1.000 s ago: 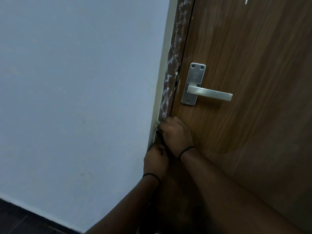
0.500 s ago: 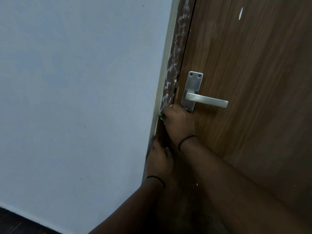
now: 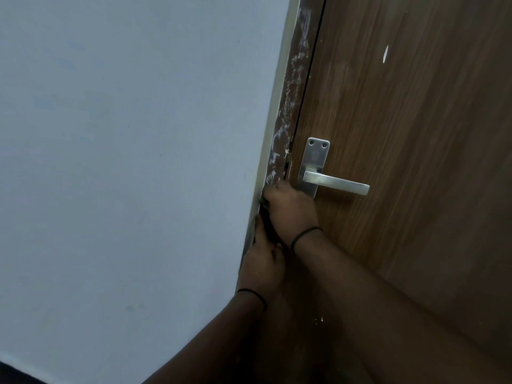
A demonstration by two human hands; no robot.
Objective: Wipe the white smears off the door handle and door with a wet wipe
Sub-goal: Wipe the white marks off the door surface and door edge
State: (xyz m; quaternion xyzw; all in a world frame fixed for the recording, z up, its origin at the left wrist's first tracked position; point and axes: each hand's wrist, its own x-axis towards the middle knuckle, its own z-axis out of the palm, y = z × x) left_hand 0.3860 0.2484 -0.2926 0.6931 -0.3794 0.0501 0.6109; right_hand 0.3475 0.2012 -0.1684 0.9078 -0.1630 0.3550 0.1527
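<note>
A brown wooden door [image 3: 401,134] fills the right side, with a silver lever handle [image 3: 335,184] on a metal plate. White smears [image 3: 293,87] run up the brown door frame strip left of the door. My right hand [image 3: 288,206] presses against this strip just below the smears, left of the handle plate, its fingers curled over a wet wipe [image 3: 261,201] that barely peeks out at the fingertips. Lower on the same strip my left hand [image 3: 263,261] rests with fingers pointing up. A small white mark [image 3: 385,54] sits high on the door.
A pale blue-white wall [image 3: 124,162] takes up the whole left half, meeting the frame at a light edge. A few white specks [image 3: 318,320] lie low on the door beside my right forearm. Dark floor shows at the bottom left corner.
My right hand has slid up the frame strip with the wipe, from well below the handle to level with the plate's lower end. My left hand stays lower on the strip.
</note>
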